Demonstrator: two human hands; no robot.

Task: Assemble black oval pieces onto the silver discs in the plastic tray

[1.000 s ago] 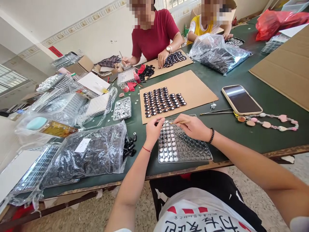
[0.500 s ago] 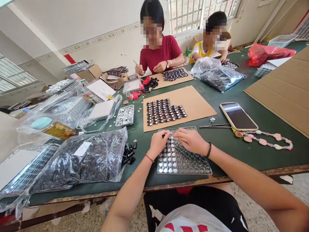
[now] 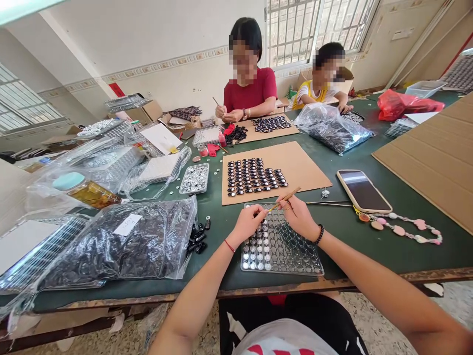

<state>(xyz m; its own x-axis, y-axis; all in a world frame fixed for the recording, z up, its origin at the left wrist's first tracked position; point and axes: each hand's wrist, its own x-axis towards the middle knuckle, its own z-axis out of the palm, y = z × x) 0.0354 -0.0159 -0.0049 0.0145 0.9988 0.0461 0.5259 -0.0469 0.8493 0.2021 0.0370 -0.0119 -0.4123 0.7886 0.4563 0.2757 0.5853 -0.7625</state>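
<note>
A clear plastic tray point(image 3: 295, 256) with round pockets lies near the table's front edge; its left columns hold small shiny discs. My left hand point(image 3: 247, 224) pinches a small dark piece over the tray's far left corner. My right hand point(image 3: 298, 216) holds a thin wooden stick point(image 3: 285, 198) that points up and away. Beyond the tray, a cardboard sheet point(image 3: 306, 170) carries rows of black oval pieces point(image 3: 254, 176).
A phone point(image 3: 363, 190) and a pink bead strap point(image 3: 402, 230) lie to the right, with thin metal tools point(image 3: 327, 202) beside them. Plastic bags of dark parts point(image 3: 121, 241) and a small tray of silver discs point(image 3: 194, 178) fill the left. Two people work across the green table point(image 3: 388, 246).
The camera has tilted up, so the table sits lower in view. My right hand has raised the stick from flat over the tray to pointing up and away. Both hands stay over the tray.
</note>
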